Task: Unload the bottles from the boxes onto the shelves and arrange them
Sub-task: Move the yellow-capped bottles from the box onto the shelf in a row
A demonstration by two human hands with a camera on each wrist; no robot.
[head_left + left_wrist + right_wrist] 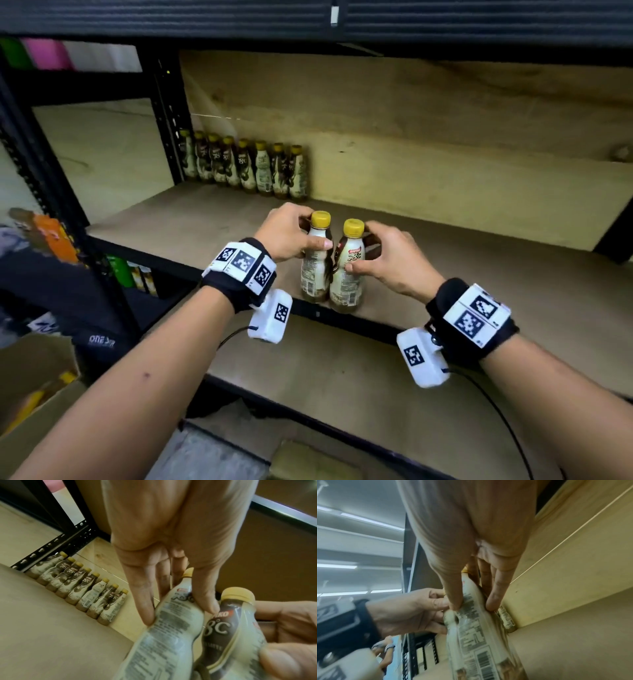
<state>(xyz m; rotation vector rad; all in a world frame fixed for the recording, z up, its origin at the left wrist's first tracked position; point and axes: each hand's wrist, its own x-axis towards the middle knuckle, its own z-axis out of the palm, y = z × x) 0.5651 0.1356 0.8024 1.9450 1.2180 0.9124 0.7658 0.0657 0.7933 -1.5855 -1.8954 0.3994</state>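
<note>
The left hand (287,233) grips the neck and shoulder of a small yellow-capped plastic coffee bottle with a cream and brown label (317,263), fingers curled behind it and thumb across the front. The right hand (394,257) grips a second bottle of the same kind (347,274) in the same way, thumb on the label and fingers wrapped round the far side. The two bottles stand upright, touching each other, at the front edge of the brown wooden shelf board (479,274) in the black metal rack.

In the left wrist view the left fingers (145,601) lie along the printed back of the left bottle (171,628), and the right bottle (228,622) sits just beside it, showing a large "8°C". In the right wrist view the right fingers (496,595) pinch the label of the right bottle (471,628), blurred.

At the back left corner of the same shelf, a row of eight matching bottles (243,168) stands against the pale plywood back panel (445,154), well apart from the held pair. An open cardboard box (37,394) sits low at the left, with yellow items inside.
</note>
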